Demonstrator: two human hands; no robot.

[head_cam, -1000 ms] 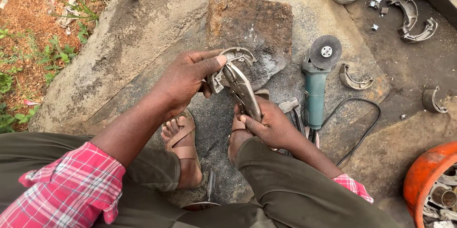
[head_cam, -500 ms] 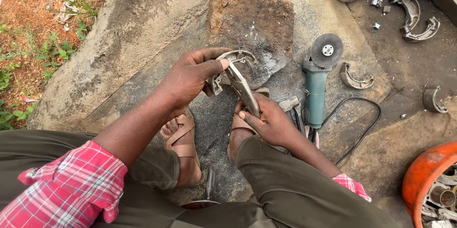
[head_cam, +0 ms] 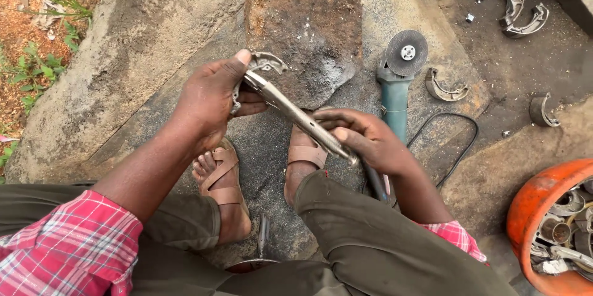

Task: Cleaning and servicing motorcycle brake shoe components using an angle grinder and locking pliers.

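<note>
Over the near edge of the rusty slab (head_cam: 309,18), your left hand (head_cam: 210,101) clasps the curved metal piece (head_cam: 267,63) while your right hand (head_cam: 364,138) squeezes the locking pliers (head_cam: 296,115) clamped on it.

shiny metal pliers (head_cam: 296,117), rough rusty slab (head_cam: 306,30)

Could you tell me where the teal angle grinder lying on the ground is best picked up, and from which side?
Grip the angle grinder round its slim teal body, coming from above and its cable end. The disc faces up at the far end, so fingers stay clear of it.
</note>
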